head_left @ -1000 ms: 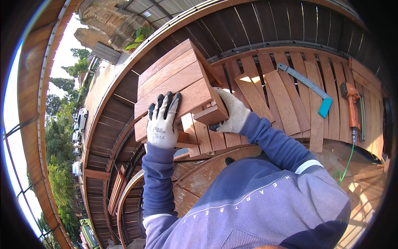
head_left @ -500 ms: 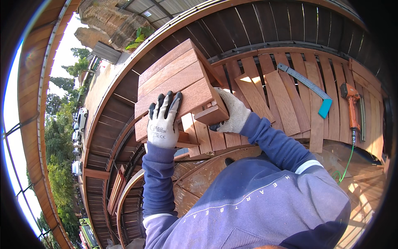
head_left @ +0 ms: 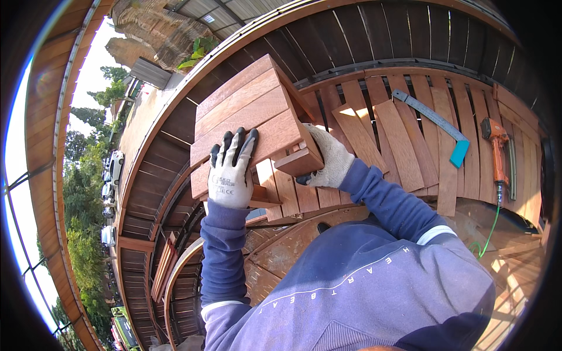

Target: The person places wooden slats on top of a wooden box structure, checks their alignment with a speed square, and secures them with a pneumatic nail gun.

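A small slatted wooden stool-like piece (head_left: pixel 246 111) of reddish-brown boards rests on the curved slatted bench, tilted in view. My left hand (head_left: pixel 233 172), in a white glove with black fingertips, lies flat on its top boards, fingers stretched out. At the piece's right end, my right hand (head_left: pixel 329 157), also gloved, wraps round a short crosspiece (head_left: pixel 295 161) below the top. The thumb shows under that crosspiece; the other fingers are partly hidden behind the wood.
Loose boards (head_left: pixel 399 143) lie across the slatted bench (head_left: pixel 468 117) on the right. On them are a try square (head_left: pixel 432 120) with a teal handle and an orange air nailer (head_left: pixel 496 149) with a green hose (head_left: pixel 490 231). A dark slatted backrest (head_left: pixel 404 35) curves behind.
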`<state>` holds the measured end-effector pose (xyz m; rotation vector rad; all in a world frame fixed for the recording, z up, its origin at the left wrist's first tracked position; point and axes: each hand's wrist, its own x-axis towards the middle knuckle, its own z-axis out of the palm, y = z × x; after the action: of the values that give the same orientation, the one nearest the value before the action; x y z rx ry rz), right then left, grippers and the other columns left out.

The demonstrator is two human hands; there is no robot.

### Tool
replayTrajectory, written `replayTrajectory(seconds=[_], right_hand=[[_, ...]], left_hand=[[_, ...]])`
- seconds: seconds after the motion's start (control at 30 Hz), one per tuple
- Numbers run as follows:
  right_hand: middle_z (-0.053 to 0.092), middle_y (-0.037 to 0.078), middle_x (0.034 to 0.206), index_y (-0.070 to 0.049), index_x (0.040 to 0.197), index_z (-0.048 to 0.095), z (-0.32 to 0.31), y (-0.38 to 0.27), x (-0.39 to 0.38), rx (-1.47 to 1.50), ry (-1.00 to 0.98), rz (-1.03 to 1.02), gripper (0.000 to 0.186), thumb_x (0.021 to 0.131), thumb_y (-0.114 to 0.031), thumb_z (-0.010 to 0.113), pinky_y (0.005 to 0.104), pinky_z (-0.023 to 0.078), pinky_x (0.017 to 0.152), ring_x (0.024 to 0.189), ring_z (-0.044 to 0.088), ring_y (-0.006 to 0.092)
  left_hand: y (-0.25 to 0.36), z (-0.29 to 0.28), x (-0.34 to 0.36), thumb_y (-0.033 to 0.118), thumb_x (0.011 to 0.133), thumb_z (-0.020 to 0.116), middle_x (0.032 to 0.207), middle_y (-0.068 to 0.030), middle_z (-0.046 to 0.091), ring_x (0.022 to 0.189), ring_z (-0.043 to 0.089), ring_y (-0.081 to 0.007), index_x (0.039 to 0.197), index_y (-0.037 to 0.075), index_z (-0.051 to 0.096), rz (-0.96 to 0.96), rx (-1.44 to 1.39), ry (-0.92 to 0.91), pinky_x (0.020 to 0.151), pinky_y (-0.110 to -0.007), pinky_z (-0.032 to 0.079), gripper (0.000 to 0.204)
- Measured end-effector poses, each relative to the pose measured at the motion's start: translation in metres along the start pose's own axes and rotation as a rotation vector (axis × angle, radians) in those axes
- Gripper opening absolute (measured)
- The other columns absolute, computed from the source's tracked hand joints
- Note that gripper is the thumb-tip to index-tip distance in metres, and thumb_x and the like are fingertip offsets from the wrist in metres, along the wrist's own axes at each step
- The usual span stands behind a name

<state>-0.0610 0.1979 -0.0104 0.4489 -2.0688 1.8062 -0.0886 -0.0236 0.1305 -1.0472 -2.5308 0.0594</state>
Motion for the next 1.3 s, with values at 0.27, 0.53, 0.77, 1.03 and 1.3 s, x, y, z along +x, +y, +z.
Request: replayTrajectory(seconds=[0.27,0.53,0.77,1.03,1.3], right_hand=[[0.051,0.02,0.132,0.0,0.143,0.036,0.0,-0.002,0.0,0.022,0.003,-0.004,0.105,0.06,-0.032,0.092,0.0361,0.044,0.106,0.123,0.053,0.0284],[0.05,0.022,0.133,0.001,0.142,0.036,0.001,0.004,0.0,0.005,0.005,-0.018,0.106,0.06,-0.034,0.091,0.038,0.042,0.108,0.125,0.051,0.0325],[0.05,0.022,0.133,0.0,0.143,0.035,0.0,0.004,0.0,-0.036,0.004,-0.028,0.107,0.059,-0.037,0.091,0.038,0.041,0.108,0.125,0.051,0.0326],[0.05,0.022,0.133,0.0,0.142,0.036,0.001,0.007,0.001,-0.063,-0.003,-0.033,0.107,0.059,-0.038,0.091,0.0386,0.042,0.107,0.124,0.052,0.0328],[0.05,0.021,0.133,0.001,0.142,0.037,0.001,0.005,0.0,-0.013,0.007,-0.044,0.105,0.06,-0.036,0.091,0.0369,0.043,0.107,0.124,0.052,0.0308]], left_hand=[[-0.003,0.002,-0.001,-0.008,0.078,0.053,0.145,-0.0155,0.048,0.136,0.043,-0.0366,0.143,0.017,0.049,0.01,0.01,0.001,0.113,-0.053,0.031,0.07],[-0.001,-0.002,0.0,-0.008,0.08,0.051,0.145,-0.016,0.048,0.135,0.043,-0.0368,0.142,0.012,0.05,0.017,0.02,-0.011,0.112,-0.051,0.032,0.065],[-0.006,0.001,-0.002,-0.007,0.078,0.053,0.147,-0.0158,0.046,0.138,0.041,-0.0368,0.145,0.018,0.047,0.017,-0.026,-0.035,0.114,-0.054,0.028,0.071],[-0.006,0.0,-0.001,-0.007,0.078,0.054,0.146,-0.0161,0.047,0.137,0.041,-0.0375,0.144,0.018,0.048,0.016,-0.033,-0.025,0.114,-0.054,0.029,0.071],[-0.001,-0.001,0.0,-0.009,0.079,0.049,0.143,-0.0163,0.05,0.135,0.044,-0.0365,0.141,0.011,0.051,0.021,0.016,0.008,0.113,-0.05,0.031,0.065]])
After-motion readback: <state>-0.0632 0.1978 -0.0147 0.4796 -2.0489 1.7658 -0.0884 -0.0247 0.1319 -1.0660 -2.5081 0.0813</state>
